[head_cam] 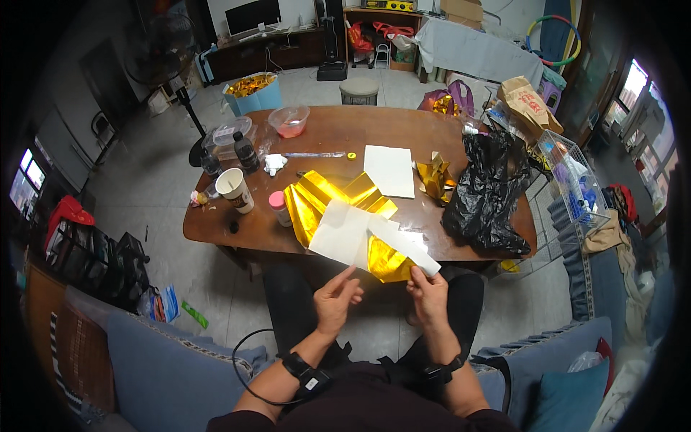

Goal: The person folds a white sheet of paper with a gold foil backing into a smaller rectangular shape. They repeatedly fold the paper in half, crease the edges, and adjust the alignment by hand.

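My right hand (429,294) pinches the lower right corner of a sheet of gold foil paper (386,259) with a white back, which is folded over in part. My left hand (338,298) is just below the sheet's lower edge, index finger stretched out; whether it touches the paper is unclear. The sheet's white side (340,232) faces up on the left and overhangs the near edge of the brown wooden table (345,127). More gold foil paper (305,208) lies creased behind it. Farther back is a stack of white paper (390,170), with a folded gold foil piece (434,178) to its right.
A black plastic bag (488,189) covers the table's right end. On the left stand a paper cup (235,189), a dark bottle (246,153), a pink-lidded jar (279,208) and a clear bowl (289,121). A blue container of gold pieces (251,97) stands beyond the table.
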The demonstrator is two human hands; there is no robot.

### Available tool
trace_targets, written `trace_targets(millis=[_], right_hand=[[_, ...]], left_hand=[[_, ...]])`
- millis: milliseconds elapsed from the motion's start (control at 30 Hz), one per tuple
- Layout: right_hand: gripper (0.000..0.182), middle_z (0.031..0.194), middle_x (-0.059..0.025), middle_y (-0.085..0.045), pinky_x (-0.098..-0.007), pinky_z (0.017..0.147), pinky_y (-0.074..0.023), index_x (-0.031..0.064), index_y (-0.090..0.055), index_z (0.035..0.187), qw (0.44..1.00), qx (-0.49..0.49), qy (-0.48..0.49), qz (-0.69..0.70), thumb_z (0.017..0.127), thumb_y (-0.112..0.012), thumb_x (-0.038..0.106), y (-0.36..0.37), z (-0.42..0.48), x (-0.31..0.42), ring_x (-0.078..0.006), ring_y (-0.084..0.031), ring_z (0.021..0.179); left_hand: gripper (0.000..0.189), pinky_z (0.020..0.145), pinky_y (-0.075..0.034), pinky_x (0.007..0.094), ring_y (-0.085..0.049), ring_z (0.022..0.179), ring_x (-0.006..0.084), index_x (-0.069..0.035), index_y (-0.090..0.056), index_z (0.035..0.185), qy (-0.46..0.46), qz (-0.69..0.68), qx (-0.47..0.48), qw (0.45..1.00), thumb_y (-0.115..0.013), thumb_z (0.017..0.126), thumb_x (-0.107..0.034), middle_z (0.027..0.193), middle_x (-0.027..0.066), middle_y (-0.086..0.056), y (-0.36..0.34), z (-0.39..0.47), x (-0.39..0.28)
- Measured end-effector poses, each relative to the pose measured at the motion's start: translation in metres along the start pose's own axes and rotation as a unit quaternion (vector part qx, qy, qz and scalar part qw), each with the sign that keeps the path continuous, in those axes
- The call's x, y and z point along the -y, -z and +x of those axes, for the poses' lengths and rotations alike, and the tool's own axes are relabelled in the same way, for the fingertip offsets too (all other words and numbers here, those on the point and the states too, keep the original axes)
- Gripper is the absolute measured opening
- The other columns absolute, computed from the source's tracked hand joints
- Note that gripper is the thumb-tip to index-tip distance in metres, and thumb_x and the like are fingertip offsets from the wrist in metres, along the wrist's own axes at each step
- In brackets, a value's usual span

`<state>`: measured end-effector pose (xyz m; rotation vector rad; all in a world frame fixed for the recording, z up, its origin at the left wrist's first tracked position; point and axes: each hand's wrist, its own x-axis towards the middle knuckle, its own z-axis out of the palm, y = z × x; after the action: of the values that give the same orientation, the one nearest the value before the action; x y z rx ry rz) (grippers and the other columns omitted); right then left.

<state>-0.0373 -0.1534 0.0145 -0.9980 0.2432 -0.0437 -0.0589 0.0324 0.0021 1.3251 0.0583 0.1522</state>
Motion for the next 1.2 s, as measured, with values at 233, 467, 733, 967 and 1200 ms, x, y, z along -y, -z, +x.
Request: trace_targets(millis=[233, 467, 733, 967, 1200], right_hand=[[0.021, 0.079, -0.0020, -0.058, -0.0213, 0.056, -0.0412, -0.0002, -0.061, 0.101, 0.973, 0.161, -0.151, -0.068, 0.083, -0.067, 0.010, 0.025, -0.002, 0.040, -0.0082, -0.050, 0.062], [0.020, 0.074, -0.0005, -0.058, -0.0195, 0.053, -0.0367, 0.0001, -0.063, 0.098, 0.950, 0.202, -0.136, -0.194, 0.082, -0.067, 0.012, 0.023, -0.008, 0.055, -0.0061, -0.047, 0.059], [0.020, 0.084, -0.0027, -0.060, -0.0185, 0.058, -0.0400, 0.0011, -0.064, 0.098, 0.952, 0.261, -0.104, -0.123, 0.083, -0.051, -0.001, 0.034, 0.000, 0.043, -0.0082, -0.050, 0.064], [0.024, 0.094, -0.0080, -0.061, -0.0223, 0.065, -0.0461, -0.0026, -0.058, 0.109, 0.983, 0.148, -0.107, 0.007, 0.086, -0.061, 0.006, 0.022, -0.011, 0.034, -0.0137, -0.058, 0.077], [0.011, 0.078, -0.0009, -0.057, -0.0182, 0.054, -0.0389, 0.0002, -0.065, 0.092, 0.995, -0.029, 0.001, -0.093, 0.088, -0.062, 0.010, 0.012, -0.002, 0.008, -0.0066, -0.051, 0.063]], left_hand=[[0.040, 0.056, -0.049, 0.0207, -0.062, 0.066, 0.0144, 0.004, -0.049, 0.122, 0.230, -0.174, 0.245, 0.926, -0.056, 0.091, -0.020, 0.081, 0.0094, -0.063, 0.038, 0.022, -0.022], [0.031, 0.049, -0.046, 0.0183, -0.060, 0.059, 0.0097, 0.000, -0.058, 0.116, 0.226, -0.052, 0.326, 0.916, -0.057, 0.090, -0.016, 0.076, 0.0101, -0.065, 0.033, 0.028, -0.027], [0.028, 0.056, -0.051, 0.0211, -0.063, 0.062, 0.0143, 0.001, -0.062, 0.113, 0.222, -0.176, 0.292, 0.914, -0.049, 0.089, -0.003, 0.082, 0.0130, -0.066, 0.034, 0.027, -0.013], [0.023, 0.069, -0.055, 0.0258, -0.065, 0.089, 0.0205, 0.001, -0.062, 0.109, 0.220, -0.269, 0.196, 0.917, -0.059, 0.086, -0.004, 0.103, 0.0122, -0.065, 0.030, 0.020, -0.012], [0.016, 0.063, -0.054, 0.0217, -0.065, 0.075, 0.0139, -0.001, -0.065, 0.100, 0.169, -0.177, 0.005, 0.969, -0.063, 0.086, -0.009, 0.089, 0.0059, -0.066, 0.013, 0.021, 0.000]])
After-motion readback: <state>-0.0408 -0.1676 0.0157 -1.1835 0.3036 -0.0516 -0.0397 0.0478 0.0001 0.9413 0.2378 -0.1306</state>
